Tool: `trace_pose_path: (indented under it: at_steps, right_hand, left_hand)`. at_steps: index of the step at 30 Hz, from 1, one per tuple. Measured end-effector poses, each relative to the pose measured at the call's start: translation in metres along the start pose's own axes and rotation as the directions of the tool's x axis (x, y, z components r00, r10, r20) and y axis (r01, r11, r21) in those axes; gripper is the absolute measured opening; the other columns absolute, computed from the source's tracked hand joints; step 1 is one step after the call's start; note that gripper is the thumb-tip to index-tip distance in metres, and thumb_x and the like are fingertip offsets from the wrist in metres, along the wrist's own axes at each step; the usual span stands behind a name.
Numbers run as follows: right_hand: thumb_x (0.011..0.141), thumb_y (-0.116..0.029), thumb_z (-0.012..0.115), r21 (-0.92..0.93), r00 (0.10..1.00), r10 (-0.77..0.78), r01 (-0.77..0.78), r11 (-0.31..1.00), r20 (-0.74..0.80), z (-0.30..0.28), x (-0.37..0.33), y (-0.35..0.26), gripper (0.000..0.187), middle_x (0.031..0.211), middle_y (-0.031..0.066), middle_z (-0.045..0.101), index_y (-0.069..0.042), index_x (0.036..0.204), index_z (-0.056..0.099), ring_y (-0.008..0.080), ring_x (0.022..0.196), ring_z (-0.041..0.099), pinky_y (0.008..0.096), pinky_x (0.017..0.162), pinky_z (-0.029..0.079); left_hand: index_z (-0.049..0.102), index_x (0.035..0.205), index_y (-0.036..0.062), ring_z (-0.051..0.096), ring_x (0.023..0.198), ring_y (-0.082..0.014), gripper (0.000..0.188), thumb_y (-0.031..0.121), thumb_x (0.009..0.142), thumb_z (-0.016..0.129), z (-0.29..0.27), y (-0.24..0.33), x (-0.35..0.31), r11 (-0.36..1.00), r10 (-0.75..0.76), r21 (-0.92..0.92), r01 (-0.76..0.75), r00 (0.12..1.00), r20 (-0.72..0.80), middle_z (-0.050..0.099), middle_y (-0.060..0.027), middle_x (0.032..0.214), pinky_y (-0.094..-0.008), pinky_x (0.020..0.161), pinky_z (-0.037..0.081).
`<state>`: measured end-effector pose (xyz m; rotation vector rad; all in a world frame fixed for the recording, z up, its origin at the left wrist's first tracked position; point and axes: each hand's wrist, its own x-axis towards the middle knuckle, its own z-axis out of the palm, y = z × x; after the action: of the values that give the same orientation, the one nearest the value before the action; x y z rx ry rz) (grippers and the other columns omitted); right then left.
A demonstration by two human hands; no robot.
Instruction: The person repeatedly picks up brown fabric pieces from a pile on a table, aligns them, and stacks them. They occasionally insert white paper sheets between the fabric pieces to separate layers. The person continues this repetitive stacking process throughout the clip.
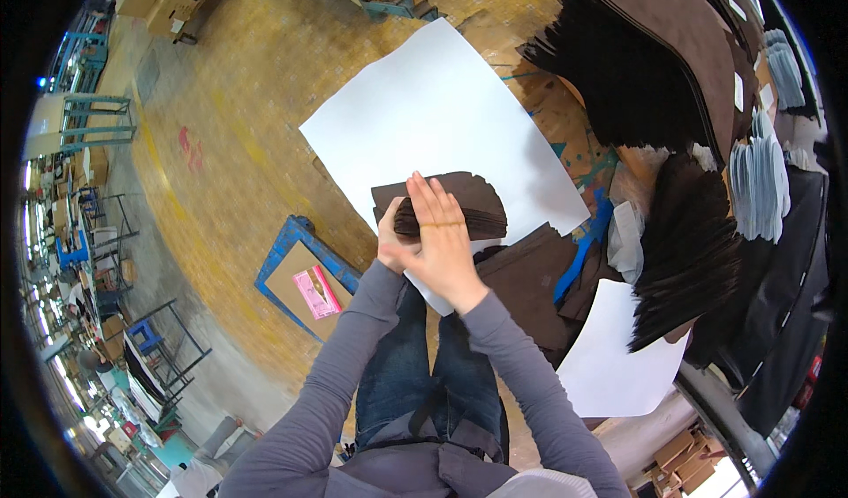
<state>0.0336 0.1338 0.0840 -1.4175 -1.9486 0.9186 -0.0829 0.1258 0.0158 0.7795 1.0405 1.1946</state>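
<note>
A thick stack of dark brown cut pieces [484, 205], suede-like sheets with one curved edge, lies on a large white sheet [433, 100] in front of me. My left hand [390, 240] grips the left end of this stack, where the layered edges curl up in a bend. Over the stack lies my right hand [442, 243], its fingers straight and together, the palm crossing close to my left hand. Just to the right, more dark brown pieces [526, 273] are piled beyond the white sheet's near edge.
Big stacks of brown pieces [658, 47] and a fanned dark bundle [685, 246] stand at the right. A smaller white sheet [609, 357] lies near them. Left of my legs, a pink box [316, 292] sits on a blue-framed stool [291, 255]. Cartons [172, 7] stand far left.
</note>
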Motion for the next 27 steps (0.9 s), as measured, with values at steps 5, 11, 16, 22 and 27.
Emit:
trace_pose_path:
  at_steps: [5, 11, 16, 22, 27]
  right_hand:
    - [0.075, -0.043, 0.072, 0.453, 0.924, 0.205, -0.04, 0.891, -0.322, -0.024, -0.019, 0.04, 0.101, 0.154, 0.0158, 0.019, -0.002, 0.148, 0.016, 0.0288, 0.143, 0.015, 0.0407, 0.116, 0.011]
    - [0.066, -0.036, 0.082, 0.757, 0.856, 0.392, -0.001, 0.653, -0.337, -0.028, -0.085, 0.109, 0.117, 0.156, 0.0121, 0.011, -0.014, 0.151, 0.005, 0.0303, 0.143, 0.013, 0.0421, 0.117, 0.007]
    - [0.078, -0.012, 0.073, 0.227, 0.943, 0.258, -0.21, 0.951, -0.209, -0.019, -0.056, 0.125, 0.081, 0.139, 0.0132, 0.041, -0.009, 0.144, 0.025, 0.0255, 0.128, 0.04, 0.042, 0.114, 0.021]
    - [0.055, 0.007, 0.083, 0.907, 0.888, 0.397, 0.048, 0.419, -0.231, -0.057, -0.042, 0.09, 0.074, 0.115, 0.01, 0.06, 0.0, 0.122, 0.05, 0.023, 0.104, 0.06, 0.0357, 0.088, 0.05]
    - [0.063, 0.01, 0.077, 0.697, 0.924, 0.009, 0.282, 0.659, -0.382, -0.069, -0.036, 0.103, 0.049, 0.103, 0.0101, 0.061, -0.006, 0.105, 0.056, 0.0233, 0.098, 0.062, 0.0346, 0.09, 0.049]
  left_hand:
    - [0.058, 0.096, 0.0049, 0.061, 0.096, -0.0183, 0.047, -0.009, 0.058, 0.082, 0.01, 0.01, -0.016, 0.955, 0.153, 0.237, -0.179, 0.98, 0.127, 0.062, -0.0094, 0.102, -0.0311, 0.083, 0.051]
    - [0.052, 0.094, 0.0057, 0.061, 0.095, -0.021, 0.053, -0.012, 0.055, 0.083, 0.021, 0.051, -0.014, 0.952, 0.283, -0.165, -0.258, 0.947, 0.154, 0.061, -0.0128, 0.099, -0.0309, 0.08, 0.056]
    - [0.05, 0.098, 0.0133, 0.057, 0.1, -0.0238, 0.058, -0.004, 0.055, 0.086, 0.041, 0.058, -0.024, 0.776, 0.35, -0.58, -0.249, 0.934, 0.067, 0.06, -0.0081, 0.102, -0.039, 0.091, 0.047]
    - [0.049, 0.111, 0.0025, 0.06, 0.099, -0.0191, 0.056, 0.003, 0.066, 0.083, -0.015, 0.079, -0.006, 0.888, 0.042, -0.458, -0.037, 0.999, 0.0, 0.062, -0.0091, 0.104, -0.0344, 0.089, 0.048]
    - [0.06, 0.11, 0.0001, 0.063, 0.094, -0.0189, 0.048, -0.008, 0.064, 0.073, -0.053, 0.093, 0.015, 0.885, -0.056, 0.454, -0.101, 0.946, 0.32, 0.066, -0.0103, 0.101, -0.0324, 0.085, 0.05]
